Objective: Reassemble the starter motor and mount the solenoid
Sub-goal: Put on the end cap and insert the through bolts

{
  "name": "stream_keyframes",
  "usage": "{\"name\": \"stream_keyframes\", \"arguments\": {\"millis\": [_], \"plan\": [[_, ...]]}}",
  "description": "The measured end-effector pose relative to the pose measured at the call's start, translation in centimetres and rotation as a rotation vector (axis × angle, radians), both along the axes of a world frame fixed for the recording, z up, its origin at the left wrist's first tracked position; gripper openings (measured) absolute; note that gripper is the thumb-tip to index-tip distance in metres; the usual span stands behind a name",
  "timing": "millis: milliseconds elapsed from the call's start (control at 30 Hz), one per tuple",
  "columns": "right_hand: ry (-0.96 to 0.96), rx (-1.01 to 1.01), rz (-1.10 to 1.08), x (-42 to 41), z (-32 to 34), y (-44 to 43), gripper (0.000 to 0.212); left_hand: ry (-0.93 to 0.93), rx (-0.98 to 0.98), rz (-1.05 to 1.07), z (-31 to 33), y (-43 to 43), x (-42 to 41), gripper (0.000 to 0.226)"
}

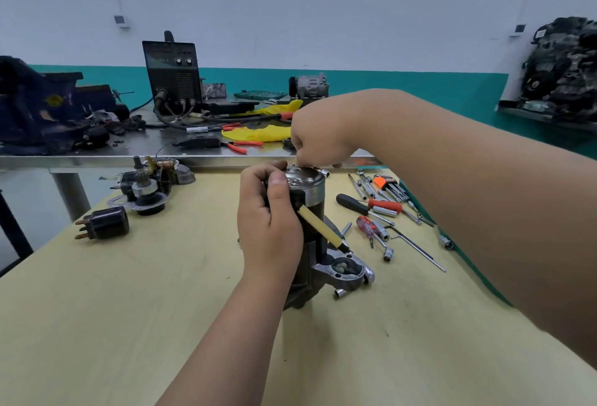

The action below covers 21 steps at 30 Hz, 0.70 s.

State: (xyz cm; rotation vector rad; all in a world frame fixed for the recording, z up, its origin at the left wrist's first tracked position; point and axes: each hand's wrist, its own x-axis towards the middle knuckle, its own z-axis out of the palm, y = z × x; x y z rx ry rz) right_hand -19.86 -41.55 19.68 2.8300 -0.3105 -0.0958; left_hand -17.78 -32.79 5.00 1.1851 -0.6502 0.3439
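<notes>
Your left grip wraps the upright black-and-silver cylindrical starter motor at centre frame. It likely steadies the motor on the pale yellow tabletop while your right grip pinches a small metal piece at the cap's rim. The black cylindrical solenoid lies at left, unmounted.

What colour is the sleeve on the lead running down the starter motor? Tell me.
Pale yellow: the sleeve ends in a black tip. The head view shows it.

Yellow table; black motor body, silver end cap; orange-handled pliers.
</notes>
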Motion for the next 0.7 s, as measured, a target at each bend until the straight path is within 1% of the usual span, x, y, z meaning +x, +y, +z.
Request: {"name": "stream_keyframes", "arguments": {"millis": [67, 100, 167, 233, 333, 367, 500, 533, 600, 633, 700], "plan": [[0.008, -0.004, -0.004, 0.1, 0.0, -0.2, 0.028, 0.013, -0.019, 0.005, 0.1, -0.1, 0.1, 0.017], [0.012, 0.006, -0.007, 0.2, 0.0, -0.4, 0.026, 0.016, -0.028, 0.004, 0.1, -0.2, 0.1, 0.018], [0.023, 0.056, -0.012, 0.3, 0.1, -0.7, 0.02, 0.012, -0.031, -0.002, 0.1, -0.2, 0.2, 0.015], [0.024, 0.101, -0.003, 0.5, 0.2, -0.9, 0.019, 0.016, -0.039, -0.03, 0.2, -0.2, 0.3, 0.007], [0.03, 0.123, 0.011, 1.0, 0.0, -1.1, 0.017, 0.029, -0.064, -0.085, 0.4, -0.1, 0.6, 0.008], [0.037, 0.11, 0.006, 1.3, -0.1, -1.1, 0.018, 0.027, -0.064, -0.097, 0.4, -0.1, 0.7, 0.009], [0.027, 0.029, -0.003, 1.6, -0.2, -1.2, 0.036, 0.04, -0.073, -0.072, 0.3, -0.1, 1.2, 0.012], [0.017, 0.03, 0.002, 1.6, 0.0, -1.2, 0.035, 0.051, -0.086, -0.059, 0.2, -0.1, 1.3, 0.014], [0.025, 0.056, 0.015, 1.6, 0.2, -1.2, 0.026, 0.06, -0.103, -0.039, 0.1, 0.0, 1.6, 0.017], [0.041, 0.068, 0.021, 1.7, 0.3, -1.2, 0.022, 0.055, -0.101, -0.035, 0.1, 0.1, 1.6, 0.016], [0.072, 0.07, 0.019, 1.8, 0.1, -1.1, 0.02, 0.036, -0.091, -0.044, 0.1, 0.2, 1.6, 0.011]]}}
